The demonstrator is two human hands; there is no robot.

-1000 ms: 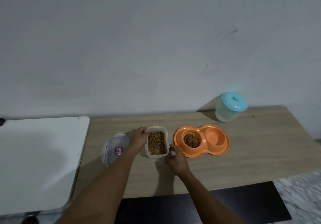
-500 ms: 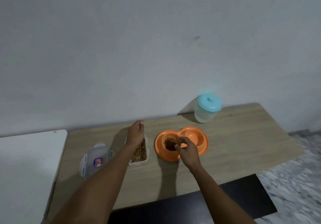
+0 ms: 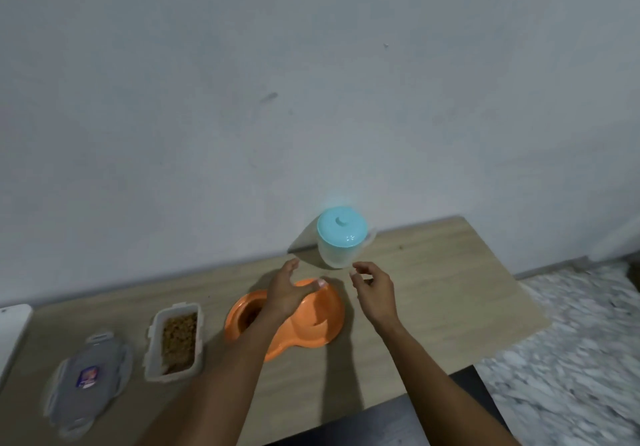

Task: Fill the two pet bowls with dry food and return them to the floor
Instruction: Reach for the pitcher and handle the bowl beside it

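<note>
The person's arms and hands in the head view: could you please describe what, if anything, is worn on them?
Both forearms are bare as far as the frame shows, with no sleeves in view. The left hand and the right hand wear no gloves, and no watch, bracelet or ring shows on either. The image is slightly blurred, so very small items could be missed.

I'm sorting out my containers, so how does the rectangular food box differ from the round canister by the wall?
The food box is rectangular and open, with brown kibble showing; the canister is round and closed by a turquoise lid. The food box lies near the table's front left, the canister stands at the back by the wall. Both are translucent plastic.
</note>
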